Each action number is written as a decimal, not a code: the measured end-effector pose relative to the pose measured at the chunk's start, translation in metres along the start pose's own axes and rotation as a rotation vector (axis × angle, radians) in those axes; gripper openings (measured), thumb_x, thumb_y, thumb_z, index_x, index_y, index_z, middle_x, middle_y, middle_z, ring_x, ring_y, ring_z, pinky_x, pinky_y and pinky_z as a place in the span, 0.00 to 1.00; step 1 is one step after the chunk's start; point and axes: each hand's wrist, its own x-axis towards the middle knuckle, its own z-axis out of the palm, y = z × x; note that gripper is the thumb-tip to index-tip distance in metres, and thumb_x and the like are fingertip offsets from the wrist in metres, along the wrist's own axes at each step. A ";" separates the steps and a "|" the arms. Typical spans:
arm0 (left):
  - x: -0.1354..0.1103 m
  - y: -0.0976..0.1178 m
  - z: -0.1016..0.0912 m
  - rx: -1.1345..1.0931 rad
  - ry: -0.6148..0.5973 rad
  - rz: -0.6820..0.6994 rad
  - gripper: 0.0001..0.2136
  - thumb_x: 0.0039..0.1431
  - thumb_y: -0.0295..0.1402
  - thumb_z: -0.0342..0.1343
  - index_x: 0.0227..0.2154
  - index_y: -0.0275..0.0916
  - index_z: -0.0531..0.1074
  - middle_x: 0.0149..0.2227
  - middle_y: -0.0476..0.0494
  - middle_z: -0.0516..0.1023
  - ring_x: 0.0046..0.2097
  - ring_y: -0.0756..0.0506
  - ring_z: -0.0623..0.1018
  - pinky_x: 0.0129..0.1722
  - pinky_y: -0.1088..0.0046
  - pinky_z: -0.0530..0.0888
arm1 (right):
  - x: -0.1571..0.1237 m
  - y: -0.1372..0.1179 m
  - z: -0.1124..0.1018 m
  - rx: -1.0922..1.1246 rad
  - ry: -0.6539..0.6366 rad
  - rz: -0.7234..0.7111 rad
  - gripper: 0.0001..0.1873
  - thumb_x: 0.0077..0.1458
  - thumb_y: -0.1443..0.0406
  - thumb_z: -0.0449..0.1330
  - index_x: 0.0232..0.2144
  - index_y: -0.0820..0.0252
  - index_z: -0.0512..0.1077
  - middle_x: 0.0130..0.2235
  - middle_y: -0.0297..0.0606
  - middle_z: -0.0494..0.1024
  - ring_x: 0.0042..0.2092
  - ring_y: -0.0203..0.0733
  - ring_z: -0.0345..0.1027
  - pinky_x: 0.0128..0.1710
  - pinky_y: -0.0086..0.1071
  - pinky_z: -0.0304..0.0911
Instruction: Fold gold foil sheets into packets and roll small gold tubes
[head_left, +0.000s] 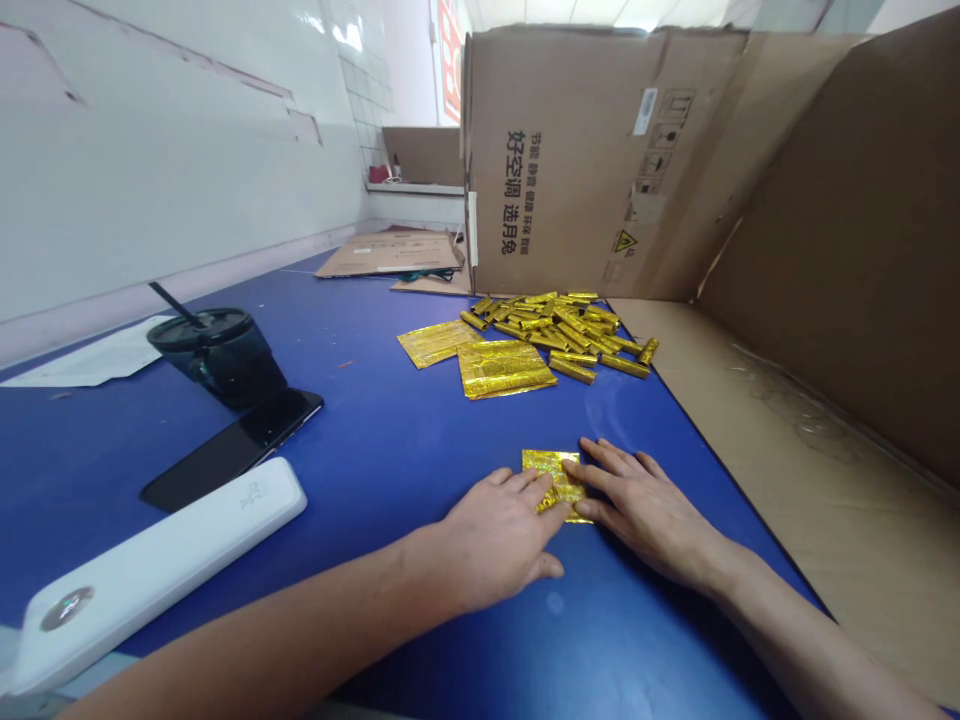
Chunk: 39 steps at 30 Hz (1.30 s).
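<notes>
A small folded square of gold foil point(551, 482) lies flat on the blue table point(375, 440), just in front of my hands. The fingertips of my left hand point(495, 535) press on its near left part. My right hand point(637, 505) lies flat with its fingers on the right part, partly covering the foil. Both hands have their fingers extended and neither grips anything. Farther ahead lies a heap of rolled gold foil tubes point(559, 328). Two flat gold foil sheets point(506, 368) point(436, 343) lie beside the heap, to its near left.
Opened cardboard box panels point(592, 150) stand along the far and right sides of the table. To the left are a dark cup with a straw point(217, 358), a black phone point(236, 450), a white oblong device point(150, 570) and white paper point(90, 355). Flattened cardboard point(394, 255) lies farther back.
</notes>
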 end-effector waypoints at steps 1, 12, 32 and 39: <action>0.000 0.000 0.000 0.003 0.000 -0.002 0.24 0.52 0.45 0.51 0.49 0.39 0.59 0.51 0.37 0.63 0.51 0.39 0.64 0.47 0.61 0.61 | 0.000 0.000 0.001 0.005 0.002 -0.001 0.23 0.54 0.55 0.47 0.51 0.50 0.59 0.58 0.44 0.55 0.58 0.50 0.44 0.52 0.53 0.44; -0.001 0.010 -0.008 0.032 0.042 0.005 0.23 0.52 0.48 0.48 0.45 0.39 0.64 0.39 0.41 0.71 0.41 0.40 0.69 0.39 0.63 0.63 | 0.005 0.013 0.011 0.072 0.076 -0.002 0.22 0.55 0.58 0.46 0.53 0.49 0.57 0.58 0.43 0.53 0.58 0.49 0.42 0.51 0.53 0.44; -0.004 0.012 -0.011 -0.058 0.023 0.046 0.24 0.50 0.48 0.51 0.46 0.38 0.63 0.40 0.40 0.69 0.43 0.39 0.67 0.40 0.64 0.64 | 0.005 0.012 0.013 0.012 0.088 0.056 0.31 0.52 0.48 0.43 0.54 0.56 0.56 0.58 0.47 0.52 0.59 0.51 0.41 0.52 0.53 0.43; -0.005 0.012 -0.013 -0.075 0.005 0.061 0.23 0.49 0.48 0.52 0.46 0.40 0.64 0.42 0.40 0.68 0.44 0.39 0.67 0.40 0.63 0.64 | 0.005 0.010 0.013 -0.005 0.069 0.075 0.29 0.54 0.50 0.42 0.54 0.56 0.55 0.59 0.46 0.51 0.59 0.50 0.40 0.52 0.53 0.43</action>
